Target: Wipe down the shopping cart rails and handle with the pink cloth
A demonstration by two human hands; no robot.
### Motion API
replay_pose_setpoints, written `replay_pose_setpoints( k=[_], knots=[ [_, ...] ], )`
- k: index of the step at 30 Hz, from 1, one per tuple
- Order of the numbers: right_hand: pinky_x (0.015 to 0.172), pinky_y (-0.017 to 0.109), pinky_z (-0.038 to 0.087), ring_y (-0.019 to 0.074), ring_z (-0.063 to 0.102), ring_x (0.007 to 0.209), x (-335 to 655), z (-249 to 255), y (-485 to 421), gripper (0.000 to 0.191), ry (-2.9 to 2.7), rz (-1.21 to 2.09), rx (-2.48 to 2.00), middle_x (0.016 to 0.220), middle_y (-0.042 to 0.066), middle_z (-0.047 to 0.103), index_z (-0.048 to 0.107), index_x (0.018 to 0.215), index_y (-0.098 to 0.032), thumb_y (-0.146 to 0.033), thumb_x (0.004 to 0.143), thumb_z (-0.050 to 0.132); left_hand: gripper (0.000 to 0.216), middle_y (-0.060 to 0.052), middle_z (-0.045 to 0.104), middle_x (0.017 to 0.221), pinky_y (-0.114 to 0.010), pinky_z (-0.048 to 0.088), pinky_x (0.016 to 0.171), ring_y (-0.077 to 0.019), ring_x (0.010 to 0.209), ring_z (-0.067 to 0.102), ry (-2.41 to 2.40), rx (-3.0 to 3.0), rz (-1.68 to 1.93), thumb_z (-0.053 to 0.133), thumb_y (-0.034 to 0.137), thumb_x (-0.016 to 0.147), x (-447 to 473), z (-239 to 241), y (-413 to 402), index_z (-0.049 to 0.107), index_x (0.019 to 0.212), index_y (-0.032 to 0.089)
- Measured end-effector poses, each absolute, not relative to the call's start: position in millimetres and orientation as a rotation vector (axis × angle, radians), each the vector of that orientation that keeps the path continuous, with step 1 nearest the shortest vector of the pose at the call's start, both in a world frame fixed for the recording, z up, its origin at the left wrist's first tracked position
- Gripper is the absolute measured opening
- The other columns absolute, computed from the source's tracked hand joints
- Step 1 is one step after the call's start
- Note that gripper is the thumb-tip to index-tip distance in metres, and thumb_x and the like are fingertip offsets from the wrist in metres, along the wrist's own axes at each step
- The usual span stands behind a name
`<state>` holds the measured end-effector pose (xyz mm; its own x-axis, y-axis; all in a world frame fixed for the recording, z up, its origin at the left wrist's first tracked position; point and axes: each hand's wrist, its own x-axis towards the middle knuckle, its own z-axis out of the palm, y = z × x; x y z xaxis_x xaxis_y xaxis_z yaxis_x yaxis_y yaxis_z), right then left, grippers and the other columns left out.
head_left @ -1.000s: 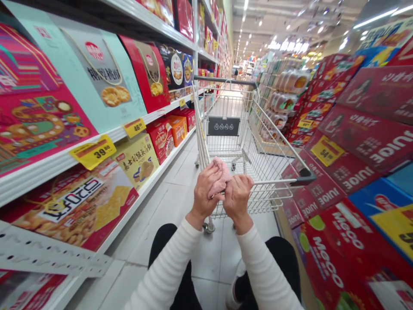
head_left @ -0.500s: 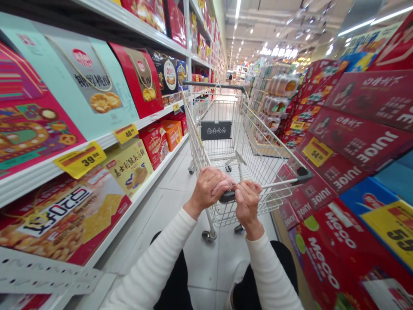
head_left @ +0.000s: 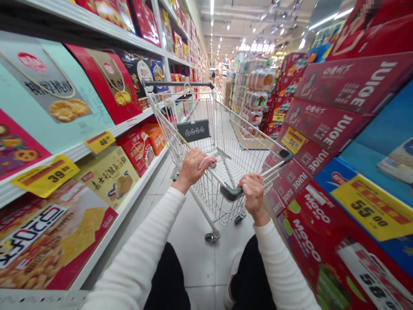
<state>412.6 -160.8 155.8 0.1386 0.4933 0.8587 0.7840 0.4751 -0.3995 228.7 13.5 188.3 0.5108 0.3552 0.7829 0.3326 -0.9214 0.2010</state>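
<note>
A metal wire shopping cart (head_left: 206,199) stands in front of my legs, turned at an angle with one corner toward me. My left hand (head_left: 195,167) is closed around the cart's top rim, left of a dark corner bumper (head_left: 230,193). On the other side of that bumper, my right hand (head_left: 253,191) is wrapped round the rim with its thumb on top. Nothing shows inside the basket. A dark handle bar (head_left: 179,85) runs across the cart's far left end, and a black sign panel (head_left: 195,130) hangs inside below it.
Shelves (head_left: 129,125) with boxed snacks and yellow price tags line the left, close to the cart. Stacked red drink cartons (head_left: 335,114) rise at the right, close to the cart's right corner. Further down the aisle stand wrapped bottle packs (head_left: 256,94) on a low base.
My hands have moved apart along the rim, uncovering the corner bumper between them. The cart has turned somewhat, and its far end sits further left in view.
</note>
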Motion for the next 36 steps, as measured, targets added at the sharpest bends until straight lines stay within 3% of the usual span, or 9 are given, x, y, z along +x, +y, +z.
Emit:
replay_pose_setpoints(
  k=[10,15,22,36],
  knots=[
    [0.082,0.036,0.034,0.0155,0.046,0.068,447.1,147.8,-149.0,0.038,-1.433,-0.400,-1.202,0.060,-0.002,0.044,0.039,0.059,-0.023,-0.024,0.096,0.034,0.033,-0.003,0.070,0.086,-0.045,0.040,0.102,-0.0221,0.090,0.059,0.524,2.653,1.695,0.042,0.044,0.102,292.6,162.5,-67.6,0.065,0.087,0.026],
    [0.079,0.035,0.033,0.0147,0.045,0.067,463.3,148.6,-146.6,0.038,-1.559,-0.368,-1.196,0.058,-0.003,0.041,0.037,0.057,-0.023,-0.027,0.095,0.037,0.038,-0.004,0.066,0.082,-0.040,0.042,0.091,-0.0229,0.086,0.057,0.441,2.895,1.427,0.047,0.056,0.099,279.8,174.7,-44.9,0.068,0.088,0.026],
    [0.078,0.036,0.033,0.0139,0.043,0.063,485.1,149.3,-139.1,0.039,-1.555,-0.339,-1.143,0.056,-0.004,0.040,0.038,0.056,-0.022,-0.027,0.094,0.039,0.049,-0.006,0.065,0.082,-0.039,0.040,0.087,-0.0231,0.084,0.055,0.653,2.932,1.366,0.037,0.059,0.101,269.7,193.0,-3.4,0.068,0.086,0.024],
    [0.083,0.038,0.039,0.0179,0.052,0.073,516.1,145.4,-140.1,0.034,-1.477,-0.313,-1.184,0.060,0.000,0.050,0.041,0.054,-0.024,-0.023,0.087,0.033,0.042,-0.005,0.060,0.078,-0.041,0.038,0.089,-0.0240,0.084,0.051,0.787,2.749,1.597,0.047,0.058,0.099,307.6,179.5,-27.9,0.062,0.080,0.024]
  ],
)
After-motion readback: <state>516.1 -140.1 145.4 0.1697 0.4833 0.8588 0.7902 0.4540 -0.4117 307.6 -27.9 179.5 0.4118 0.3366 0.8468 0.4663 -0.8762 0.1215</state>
